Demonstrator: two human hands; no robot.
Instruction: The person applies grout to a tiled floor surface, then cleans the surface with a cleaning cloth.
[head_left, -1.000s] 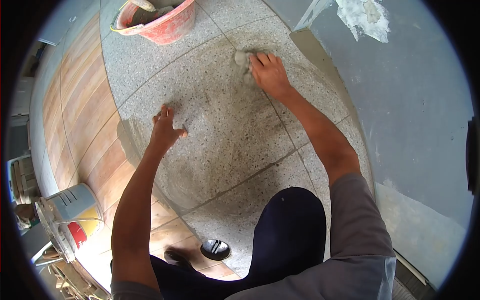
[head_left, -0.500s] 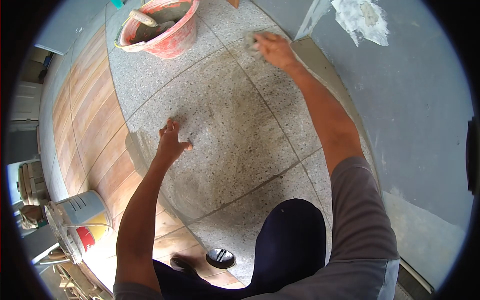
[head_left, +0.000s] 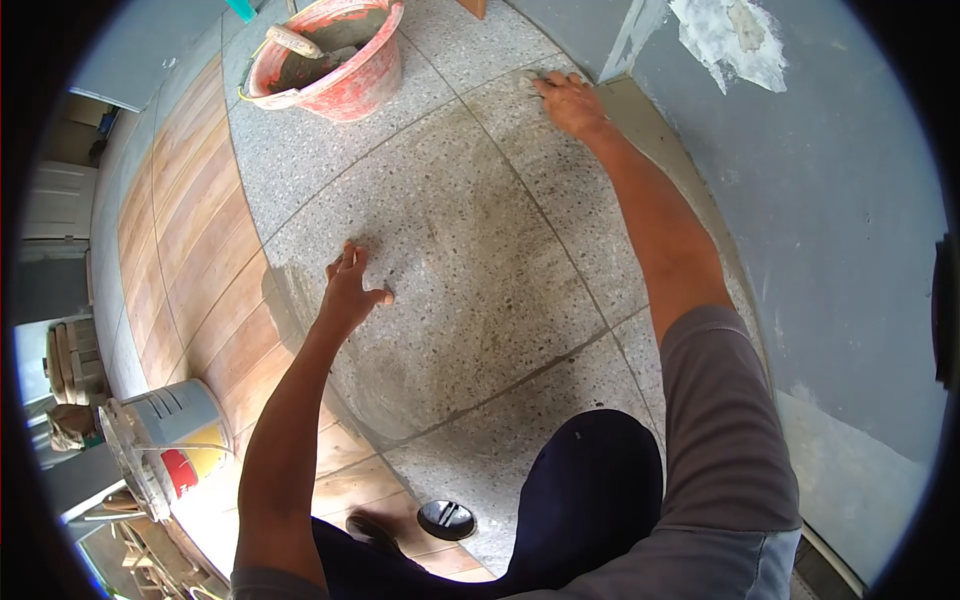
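Observation:
My right hand (head_left: 570, 103) is closed on a greyish sponge or cloth (head_left: 528, 84), pressed to the speckled tile near the wall's foot. Propped on its fingertips on the large middle tile (head_left: 440, 300), my left hand (head_left: 350, 288) has its fingers apart and holds nothing. A damp, darker smear covers much of the tiles between my arms. Dark grout lines (head_left: 540, 208) run between the tiles.
A red bucket (head_left: 365, 85) with grey mix and a handled tool (head_left: 293, 41) stands at the top. A paint pail (head_left: 170, 440) is at lower left, by wood-look tiles (head_left: 190, 240). The grey wall (head_left: 800, 220) borders the right. A round black object (head_left: 446, 519) lies near my foot.
My right hand has moved slightly right and lies flatter against the tile with the sponge or cloth. The whole view has shifted a little; my left hand stays at the same tile spot.

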